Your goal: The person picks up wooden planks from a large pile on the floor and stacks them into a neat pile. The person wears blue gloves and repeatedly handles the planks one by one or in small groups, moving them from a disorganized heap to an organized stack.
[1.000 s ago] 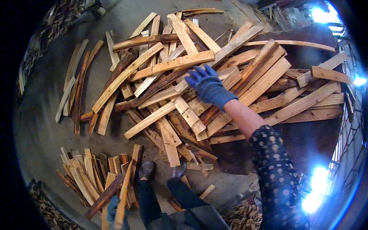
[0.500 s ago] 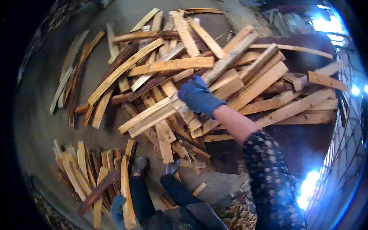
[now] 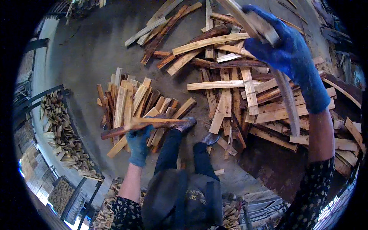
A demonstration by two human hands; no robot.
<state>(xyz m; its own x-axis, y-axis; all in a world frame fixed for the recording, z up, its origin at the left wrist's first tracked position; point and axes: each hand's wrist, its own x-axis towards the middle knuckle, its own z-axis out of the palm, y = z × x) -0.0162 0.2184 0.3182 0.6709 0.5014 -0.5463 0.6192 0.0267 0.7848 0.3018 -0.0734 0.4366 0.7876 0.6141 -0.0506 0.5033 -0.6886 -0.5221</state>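
While the right hand (image 3: 283,50) is held up high in its blue glove, its fingers are curled tight round a long grey-brown stick (image 3: 286,102), which hangs down below the palm over the wood on the floor. A length of wood (image 3: 242,16) also juts out above that glove, and from here I can't tell whether it is the same stick or a second one.

Lower down, the left hand (image 3: 138,143), in a blue-green glove, is closed on an orange-brown stick (image 3: 163,122) lying sideways above the left leg; its fingertips are hidden. A darker stick (image 3: 112,133) pokes out to the left, just beside that glove.

Between the arms I see a dark apron (image 3: 161,193), and beyond it the left shoe (image 3: 187,124) and the right shoe (image 3: 210,138) on the grey floor (image 3: 82,65). Next to the left shoe is a bundle of short sticks (image 3: 119,103), packed closely together.

Past the right shoe spreads a loose pile of boards (image 3: 249,92), crossing over one another at all angles. Farther out, a few long strips (image 3: 164,36) lie near its left side. Well off to the left, chopped wood (image 3: 63,132) is heaped beside a dark frame.
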